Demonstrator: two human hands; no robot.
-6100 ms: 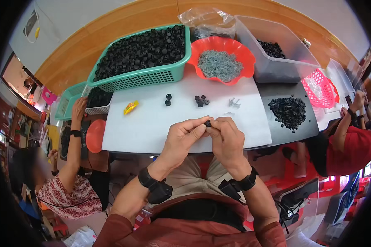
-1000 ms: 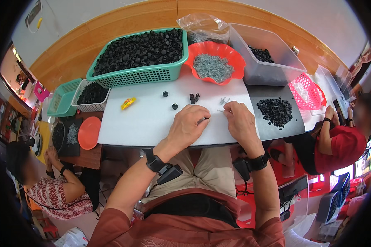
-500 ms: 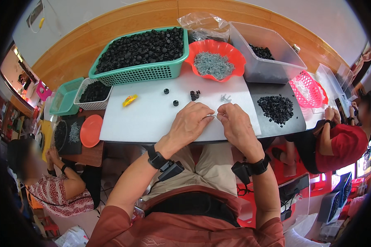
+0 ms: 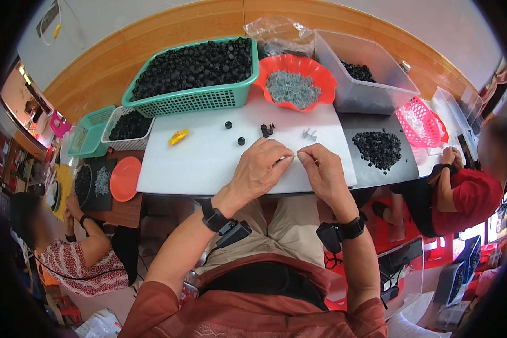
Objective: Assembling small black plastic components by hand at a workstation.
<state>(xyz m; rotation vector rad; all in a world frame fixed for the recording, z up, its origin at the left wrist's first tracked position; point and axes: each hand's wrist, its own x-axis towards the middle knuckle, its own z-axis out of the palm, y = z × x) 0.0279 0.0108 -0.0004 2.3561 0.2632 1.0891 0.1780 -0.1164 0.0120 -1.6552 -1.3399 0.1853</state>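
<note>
Over the near edge of the white work mat (image 4: 197, 160), my left hand (image 4: 263, 164) and my right hand (image 4: 323, 170) are both pinched closed, fingertips almost touching. A thin light sliver shows between them, too small to name; the fingers hide the rest. Just beyond my left hand lies a little cluster of black plastic pieces (image 4: 267, 130). Past my right hand sit a few small grey metal screws or pins (image 4: 308, 134). Two round black caps, one farther (image 4: 228, 125) and one nearer (image 4: 241, 141), rest left of the cluster, with a yellow packet (image 4: 178, 137) farther left.
Along the back stand a green basket (image 4: 191, 101) of black caps, a red scalloped bowl (image 4: 328, 93) of metal pieces and a clear bin (image 4: 372, 93). Small black parts (image 4: 377, 150) are heaped at right. People work on the left (image 4: 84, 248) and right (image 4: 462, 197).
My right hand has turned slightly, its fingertips still close to my left hand's. The left hand has barely moved. The things on the mat lie as before.
</note>
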